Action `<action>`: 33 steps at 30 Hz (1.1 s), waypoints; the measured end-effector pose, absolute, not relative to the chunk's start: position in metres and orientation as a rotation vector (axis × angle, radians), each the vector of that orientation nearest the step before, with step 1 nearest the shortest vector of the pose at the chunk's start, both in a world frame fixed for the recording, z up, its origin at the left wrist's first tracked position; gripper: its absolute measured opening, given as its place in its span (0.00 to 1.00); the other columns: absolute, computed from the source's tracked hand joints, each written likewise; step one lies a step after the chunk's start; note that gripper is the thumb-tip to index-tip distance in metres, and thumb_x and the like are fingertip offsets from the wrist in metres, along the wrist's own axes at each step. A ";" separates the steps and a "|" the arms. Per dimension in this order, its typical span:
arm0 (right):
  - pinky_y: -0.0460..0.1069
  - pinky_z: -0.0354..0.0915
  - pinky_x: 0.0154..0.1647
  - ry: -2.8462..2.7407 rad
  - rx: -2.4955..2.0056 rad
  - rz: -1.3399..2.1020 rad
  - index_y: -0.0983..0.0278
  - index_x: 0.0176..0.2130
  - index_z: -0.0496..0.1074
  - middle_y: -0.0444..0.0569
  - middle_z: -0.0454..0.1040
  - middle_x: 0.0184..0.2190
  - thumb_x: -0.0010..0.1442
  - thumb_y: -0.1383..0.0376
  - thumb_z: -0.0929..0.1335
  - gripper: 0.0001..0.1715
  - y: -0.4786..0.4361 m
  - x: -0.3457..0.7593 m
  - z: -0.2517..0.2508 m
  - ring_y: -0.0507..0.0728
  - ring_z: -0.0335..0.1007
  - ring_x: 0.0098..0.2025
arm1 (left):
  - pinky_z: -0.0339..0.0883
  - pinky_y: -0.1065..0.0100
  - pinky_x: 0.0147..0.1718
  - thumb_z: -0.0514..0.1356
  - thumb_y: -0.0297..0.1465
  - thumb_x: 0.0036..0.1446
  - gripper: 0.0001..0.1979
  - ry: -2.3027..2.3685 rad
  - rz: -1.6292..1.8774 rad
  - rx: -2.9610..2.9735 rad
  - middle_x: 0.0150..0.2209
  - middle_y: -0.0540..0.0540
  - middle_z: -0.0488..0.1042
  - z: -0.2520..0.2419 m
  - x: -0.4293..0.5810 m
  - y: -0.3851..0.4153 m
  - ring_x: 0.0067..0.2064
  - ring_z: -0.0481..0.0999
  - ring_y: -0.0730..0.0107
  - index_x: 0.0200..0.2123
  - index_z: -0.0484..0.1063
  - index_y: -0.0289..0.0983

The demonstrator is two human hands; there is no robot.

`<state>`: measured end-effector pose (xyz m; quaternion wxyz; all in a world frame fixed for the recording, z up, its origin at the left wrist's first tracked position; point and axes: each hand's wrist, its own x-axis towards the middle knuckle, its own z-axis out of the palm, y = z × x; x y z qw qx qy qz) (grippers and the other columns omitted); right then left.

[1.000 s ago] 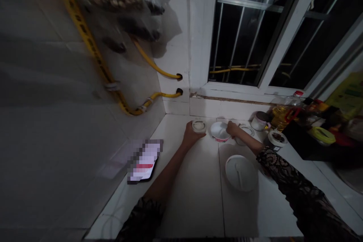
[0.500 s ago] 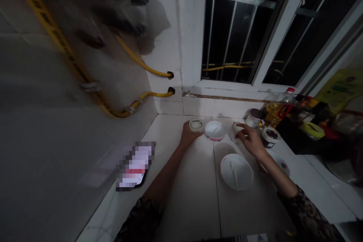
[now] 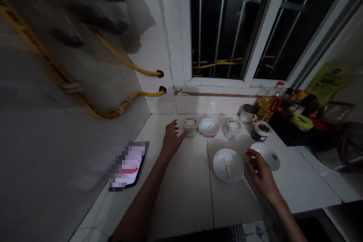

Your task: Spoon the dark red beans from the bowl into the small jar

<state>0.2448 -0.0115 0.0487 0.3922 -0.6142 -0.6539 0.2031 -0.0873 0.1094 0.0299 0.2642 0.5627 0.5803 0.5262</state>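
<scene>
A barred window [image 3: 221,38] fills the upper right, dark outside, above a white tiled counter [image 3: 181,200]. Along the left wall runs a yellow hose [image 3: 48,58], its dark printing too blurred to read. At the far right, a yellow-green packet [image 3: 330,83] bears a dark round mark and illegible lettering. The phone [image 3: 129,168] lies by the wall, its screen pixelated. The right hand [image 3: 259,172] hangs over the counter, fingers loosely bent and apart, between a white dish [image 3: 219,176] and a second dish [image 3: 272,160]. The left hand [image 3: 172,136] has fingers and thumb spread, thumb beside the left pale jar [image 3: 191,128]; whether they touch I cannot tell. Right of that jar sits a white bowl [image 3: 209,130] with a red pattern outside, then the right pale jar [image 3: 232,131]. The dark jar [image 3: 261,131] farther right carries a small white label, unreadable. Smallest is the white spoon [image 3: 227,168] in the nearer dish.
</scene>
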 end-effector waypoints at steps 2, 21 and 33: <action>0.56 0.69 0.40 -1.675 -1.611 0.465 0.63 0.53 0.61 0.59 0.69 0.50 0.60 0.53 0.60 0.25 -0.014 0.241 0.043 0.60 0.72 0.39 | 0.72 0.59 0.39 0.61 0.39 0.49 0.32 1.469 1.277 1.539 0.49 0.39 0.68 0.033 -0.075 0.081 0.38 0.77 0.62 0.56 0.61 0.35; 0.53 0.72 0.33 -1.341 -1.250 1.271 0.63 0.52 0.62 0.57 0.71 0.44 0.55 0.39 0.61 0.37 -0.009 0.166 0.035 0.57 0.71 0.36 | 0.73 0.73 0.19 0.55 0.27 0.51 0.19 1.456 1.010 1.299 0.32 0.48 0.75 0.045 -0.097 0.037 0.23 0.75 0.73 0.47 0.72 0.34; 0.52 0.69 0.34 -1.816 -1.323 0.945 0.62 0.47 0.66 0.51 0.75 0.35 0.58 0.53 0.64 0.21 0.021 0.196 0.060 0.56 0.71 0.34 | 0.72 0.58 0.41 0.57 0.34 0.63 0.15 1.818 1.022 0.975 0.48 0.42 0.70 0.053 -0.182 0.109 0.44 0.74 0.63 0.51 0.66 0.34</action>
